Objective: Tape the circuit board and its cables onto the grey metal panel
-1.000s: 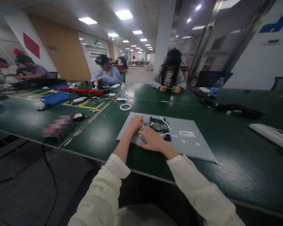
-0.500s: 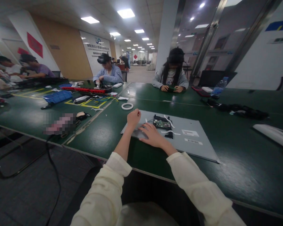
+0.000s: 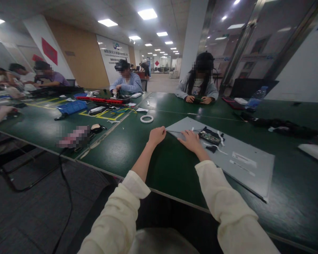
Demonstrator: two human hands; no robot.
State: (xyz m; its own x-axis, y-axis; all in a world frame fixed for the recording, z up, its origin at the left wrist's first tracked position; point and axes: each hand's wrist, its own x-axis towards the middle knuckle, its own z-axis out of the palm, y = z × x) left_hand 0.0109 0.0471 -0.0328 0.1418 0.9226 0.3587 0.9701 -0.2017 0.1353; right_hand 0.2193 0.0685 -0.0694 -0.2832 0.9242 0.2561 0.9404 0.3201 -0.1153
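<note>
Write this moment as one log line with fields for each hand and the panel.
left hand: fist at grey panel corner | right hand: flat on panel | circuit board: on panel, beside right hand | table: green

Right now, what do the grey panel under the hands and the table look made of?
The grey panel looks like thin sheet metal, matt grey, with flat, sharp edges. The table has a dark green, faintly glossy top, possibly a rubber or laminate mat: ceiling lights reflect softly on it.

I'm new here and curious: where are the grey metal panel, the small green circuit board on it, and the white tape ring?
grey metal panel [image 3: 250, 168]: head view, bare surface near its right end.
small green circuit board [image 3: 210, 137]: head view, its middle.
white tape ring [image 3: 146, 119]: head view, on its band.
</note>
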